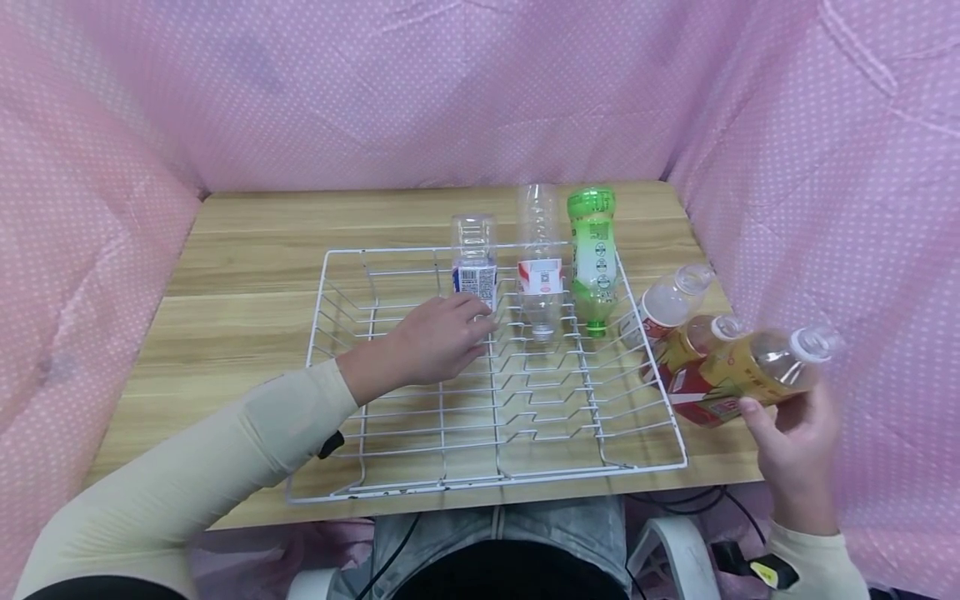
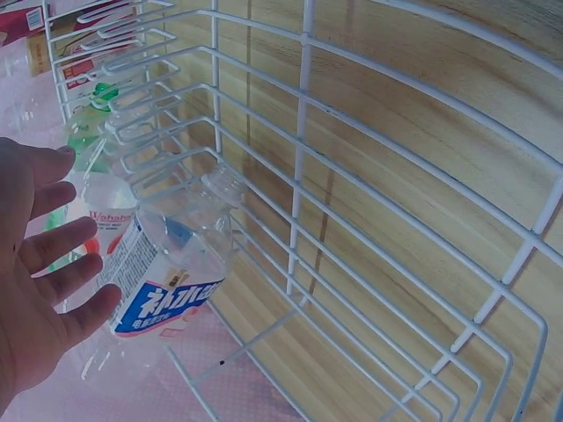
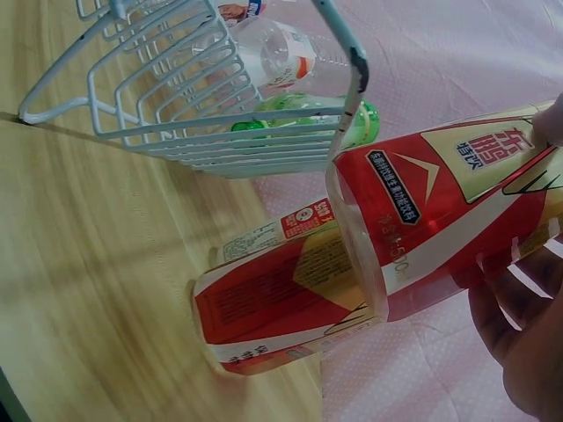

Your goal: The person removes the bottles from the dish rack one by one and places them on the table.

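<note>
My right hand (image 1: 802, 437) grips a clear drink bottle with a red and yellow label (image 1: 720, 379), held tilted at the right of the white wire rack (image 1: 497, 481). In the right wrist view the base of this drink bottle (image 3: 431, 229) overlaps a similar one standing behind it. My left hand (image 1: 435, 342) hovers over the rack with relaxed, spread fingers and holds nothing. Close by it, a clear bottle with a blue and white label (image 2: 176, 294) leans neck down in the rack. To its right a red-and-white-labelled bottle (image 1: 540, 275) and a green bottle (image 1: 592, 258) also sit neck down.
On the table (image 1: 247, 275), right of the rack, stand another red and yellow bottle (image 1: 690, 337) and a clear bottle with a red and white label (image 1: 667, 304). Pink dotted cloth (image 1: 435, 108) hangs around the table. Black cables (image 1: 697, 504) lie below its front edge.
</note>
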Tool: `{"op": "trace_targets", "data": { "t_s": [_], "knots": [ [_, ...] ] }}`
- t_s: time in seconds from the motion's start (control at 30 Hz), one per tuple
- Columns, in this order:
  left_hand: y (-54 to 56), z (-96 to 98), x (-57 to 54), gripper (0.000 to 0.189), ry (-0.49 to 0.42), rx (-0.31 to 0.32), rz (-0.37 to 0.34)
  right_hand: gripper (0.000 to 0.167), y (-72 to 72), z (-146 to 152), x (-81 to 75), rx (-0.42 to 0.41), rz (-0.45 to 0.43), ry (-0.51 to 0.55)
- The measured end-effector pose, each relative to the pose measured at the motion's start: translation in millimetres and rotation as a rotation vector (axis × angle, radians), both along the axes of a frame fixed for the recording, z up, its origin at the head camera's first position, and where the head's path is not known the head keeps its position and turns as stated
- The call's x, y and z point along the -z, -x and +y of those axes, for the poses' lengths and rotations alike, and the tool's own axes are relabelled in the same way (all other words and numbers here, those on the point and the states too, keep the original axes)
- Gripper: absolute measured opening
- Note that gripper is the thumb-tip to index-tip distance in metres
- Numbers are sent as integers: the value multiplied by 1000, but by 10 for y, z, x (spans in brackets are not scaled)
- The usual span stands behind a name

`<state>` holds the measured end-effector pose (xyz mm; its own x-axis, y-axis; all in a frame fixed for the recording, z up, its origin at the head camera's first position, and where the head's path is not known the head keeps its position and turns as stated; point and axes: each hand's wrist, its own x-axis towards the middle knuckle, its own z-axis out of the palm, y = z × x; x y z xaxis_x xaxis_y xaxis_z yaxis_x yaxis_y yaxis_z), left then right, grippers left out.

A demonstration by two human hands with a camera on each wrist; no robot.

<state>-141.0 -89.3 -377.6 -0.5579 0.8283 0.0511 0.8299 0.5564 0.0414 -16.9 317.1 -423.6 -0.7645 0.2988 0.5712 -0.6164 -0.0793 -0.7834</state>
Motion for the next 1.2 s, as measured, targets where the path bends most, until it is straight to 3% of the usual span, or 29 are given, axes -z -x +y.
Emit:
{"op": "trace_targets", "data": {
  "t_s": [0.2,0.63,1.2],
  "knots": [
    [4,-2,5,32,38,-2,26,59,-20,15,112,15,-32,-45],
    [5,-16,19,36,111,-5,85,61,-46,-26,197,24,-70,-90],
    [9,-26,57,38,150,-51,98,60,-57,-50,212,19,-98,-128]
  ]
}}
